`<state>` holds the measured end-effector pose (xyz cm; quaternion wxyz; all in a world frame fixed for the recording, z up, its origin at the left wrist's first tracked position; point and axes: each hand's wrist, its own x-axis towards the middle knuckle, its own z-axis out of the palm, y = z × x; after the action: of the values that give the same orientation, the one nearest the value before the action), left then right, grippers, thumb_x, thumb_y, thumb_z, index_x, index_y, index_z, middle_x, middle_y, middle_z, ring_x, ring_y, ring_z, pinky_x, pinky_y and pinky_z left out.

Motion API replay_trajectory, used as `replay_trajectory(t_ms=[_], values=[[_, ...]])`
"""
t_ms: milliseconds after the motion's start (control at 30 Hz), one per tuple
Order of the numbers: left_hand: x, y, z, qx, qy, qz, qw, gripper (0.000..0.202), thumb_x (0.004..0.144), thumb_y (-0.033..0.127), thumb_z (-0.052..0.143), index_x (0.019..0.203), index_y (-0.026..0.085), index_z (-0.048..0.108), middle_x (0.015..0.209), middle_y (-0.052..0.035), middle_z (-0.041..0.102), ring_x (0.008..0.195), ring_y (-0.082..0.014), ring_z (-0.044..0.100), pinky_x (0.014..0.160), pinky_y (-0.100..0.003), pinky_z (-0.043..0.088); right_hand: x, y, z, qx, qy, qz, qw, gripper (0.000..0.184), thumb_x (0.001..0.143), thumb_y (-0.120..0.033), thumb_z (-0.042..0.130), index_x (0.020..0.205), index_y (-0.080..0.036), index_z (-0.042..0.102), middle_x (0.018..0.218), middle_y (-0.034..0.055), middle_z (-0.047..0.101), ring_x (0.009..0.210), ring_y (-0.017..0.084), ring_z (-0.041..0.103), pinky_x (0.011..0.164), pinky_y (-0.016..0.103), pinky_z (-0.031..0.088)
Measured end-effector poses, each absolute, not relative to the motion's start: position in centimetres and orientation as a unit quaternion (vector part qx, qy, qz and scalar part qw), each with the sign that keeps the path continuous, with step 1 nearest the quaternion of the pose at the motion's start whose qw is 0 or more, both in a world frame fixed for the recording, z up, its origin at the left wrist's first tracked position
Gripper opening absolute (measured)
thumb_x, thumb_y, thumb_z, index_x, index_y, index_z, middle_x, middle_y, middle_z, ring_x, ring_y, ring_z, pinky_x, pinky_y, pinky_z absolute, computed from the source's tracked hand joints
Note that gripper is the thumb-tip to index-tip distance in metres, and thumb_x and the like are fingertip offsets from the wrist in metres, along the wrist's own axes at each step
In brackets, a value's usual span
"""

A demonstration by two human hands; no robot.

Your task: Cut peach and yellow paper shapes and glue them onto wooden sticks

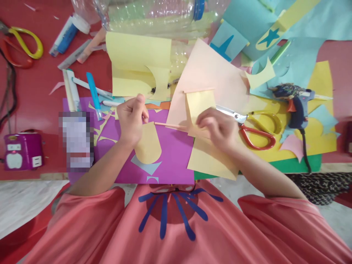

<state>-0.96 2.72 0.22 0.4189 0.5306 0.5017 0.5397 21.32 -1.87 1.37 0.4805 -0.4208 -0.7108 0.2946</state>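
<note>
My left hand (132,119) is closed in a fist-like pinch on the top of a rounded yellow paper cutout (148,145), which hangs over a purple sheet (173,154). A thin wooden stick (170,125) runs from that hand across to my right hand (217,128). The right hand is closed too, pinching the stick's other end together with a small yellow paper piece (199,104). Both hands hover just above the red table (35,95), close to my chest.
Red-handled scissors (255,134) lie just right of my right hand, a blue glue gun (297,106) beyond them. Yellow, pink and light-blue paper sheets, a clear plastic bottle (148,14), pens, yellow-handled scissors (24,46) and a purple power strip (23,150) surround the work area.
</note>
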Motion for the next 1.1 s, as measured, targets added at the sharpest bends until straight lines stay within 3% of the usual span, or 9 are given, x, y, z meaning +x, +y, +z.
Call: replay_trajectory(t_ms=[67,200,400,533,700,867,1000,1100], values=[[-0.8,2.7,0.2,0.524,0.496,0.539,0.434,0.051,0.087,0.063,0.056,0.056,0.022,0.058,0.048,0.0061,0.058,0.044,-0.0050,0.055,0.049,-0.027,0.047,20.2,-2.5,1.2,-0.347,-0.790,0.301,0.406,0.024,0.098,-0.033,0.048,0.085,-0.022,0.065,0.080,0.0040,0.071,0.076,0.015,0.067,0.066,0.029,0.054],[-0.6,2.6,0.2,0.514,0.502,0.520,0.462,0.037,0.076,0.059,0.071,0.086,0.023,0.070,0.075,0.0028,0.075,0.067,-0.0113,0.071,0.061,-0.028,0.057,18.0,-2.8,0.7,-0.274,-0.876,0.268,0.294,0.027,0.099,-0.029,0.042,0.097,-0.018,0.066,0.094,0.0089,0.074,0.087,0.018,0.069,0.079,0.034,0.058],[-0.8,2.7,-0.1,0.542,0.502,0.523,0.425,0.033,0.078,0.050,0.073,0.102,0.028,0.067,0.086,0.0026,0.077,0.082,-0.0139,0.074,0.073,-0.029,0.061,14.8,-2.1,-0.5,-0.287,-0.916,0.151,0.234,0.028,0.098,-0.024,0.041,0.111,-0.011,0.063,0.117,0.0171,0.070,0.110,0.025,0.065,0.090,0.039,0.055],[-1.1,3.0,-0.1,0.552,0.484,0.539,0.413,0.030,0.082,0.054,0.069,0.097,0.028,0.068,0.078,0.0042,0.075,0.075,-0.0113,0.072,0.071,-0.029,0.059,13.1,-1.7,-1.3,-0.326,-0.911,0.137,0.210,0.031,0.095,-0.020,0.045,0.119,-0.007,0.058,0.125,0.0207,0.065,0.120,0.029,0.058,0.095,0.045,0.051],[-1.3,3.4,-0.2,0.565,0.498,0.535,0.382,0.028,0.087,0.057,0.060,0.097,0.032,0.068,0.059,0.0054,0.065,0.056,-0.0108,0.064,0.056,-0.030,0.051,12.6,-1.6,-1.3,-0.344,-0.894,0.208,0.198,0.027,0.095,-0.018,0.042,0.115,-0.011,0.058,0.112,0.0190,0.067,0.111,0.029,0.058,0.090,0.046,0.050],[-1.8,4.2,-0.3,0.590,0.463,0.546,0.373,0.033,0.087,0.062,0.058,0.094,0.029,0.062,0.045,0.0132,0.044,0.040,-0.0009,0.043,0.041,-0.026,0.031,13.2,-1.3,-0.3,-0.332,-0.857,0.328,0.217,0.028,0.090,-0.010,0.041,0.113,-0.013,0.057,0.104,0.0142,0.066,0.096,0.023,0.059,0.086,0.040,0.051],[-2.0,4.5,0.3,0.596,0.512,0.524,0.329,0.046,0.088,0.066,0.048,0.082,0.021,0.051,0.046,0.0136,0.026,0.038,0.0037,0.029,0.042,-0.023,0.020,15.1,-1.0,0.7,-0.346,-0.772,0.471,0.251,0.037,0.083,-0.009,0.046,0.119,-0.016,0.052,0.088,0.0025,0.061,0.073,0.013,0.055,0.068,0.028,0.049],[-1.6,4.0,0.5,0.586,0.525,0.536,0.306,0.050,0.089,0.071,0.040,0.086,0.022,0.053,0.053,0.0104,0.031,0.046,0.0018,0.037,0.047,-0.023,0.028,17.7,-0.9,1.3,-0.377,-0.692,0.530,0.313,0.032,0.081,-0.015,0.052,0.113,-0.019,0.054,0.084,-0.0004,0.057,0.062,0.008,0.048,0.058,0.023,0.044]])
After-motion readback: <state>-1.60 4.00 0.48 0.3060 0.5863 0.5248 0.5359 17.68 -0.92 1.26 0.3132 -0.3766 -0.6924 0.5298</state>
